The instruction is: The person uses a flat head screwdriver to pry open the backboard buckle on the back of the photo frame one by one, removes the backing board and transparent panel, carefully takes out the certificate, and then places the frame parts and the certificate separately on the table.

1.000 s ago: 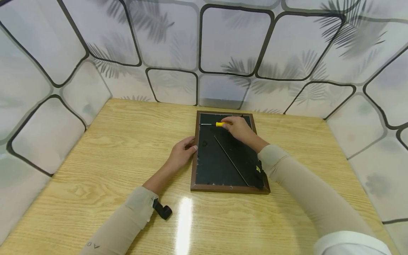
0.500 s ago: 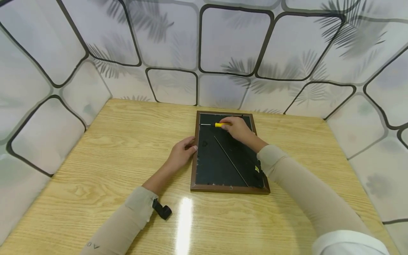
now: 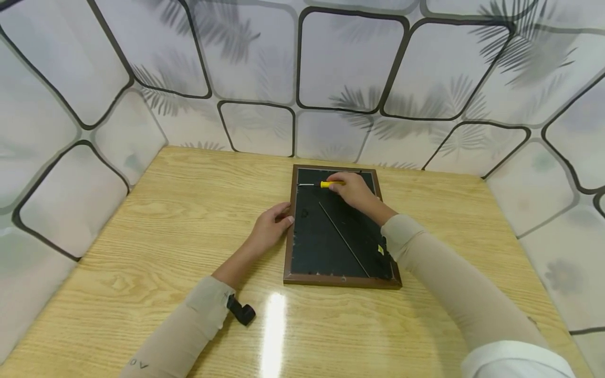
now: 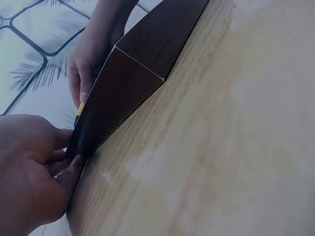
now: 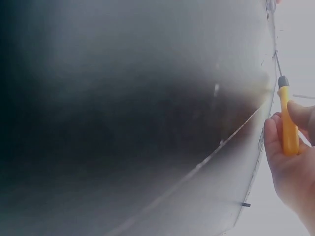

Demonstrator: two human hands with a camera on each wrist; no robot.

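A picture frame (image 3: 314, 241) lies back side up on the table, with a black backing board and a brown wooden border (image 4: 118, 93). At its left edge, my left hand (image 3: 268, 230) holds the border between thumb and fingers. My right hand (image 3: 355, 190) is over the far part of the backing and grips a screwdriver by its yellow handle (image 5: 289, 120). The screwdriver's shaft (image 3: 306, 184) points left, its tip at the inner left edge of the border. What lies under the tip is too small to make out.
The wooden table (image 3: 189, 210) reaches to patterned walls (image 3: 255, 126) at the back and sides. A thin light line (image 3: 342, 239) runs diagonally across the backing. A small yellow patch (image 3: 381, 250) shows near the right border. A black device (image 3: 242, 312) is strapped at my left wrist.
Almost nothing differs. My right hand and the screwdriver shift only very slightly, and the left hand stays on the frame's left edge.
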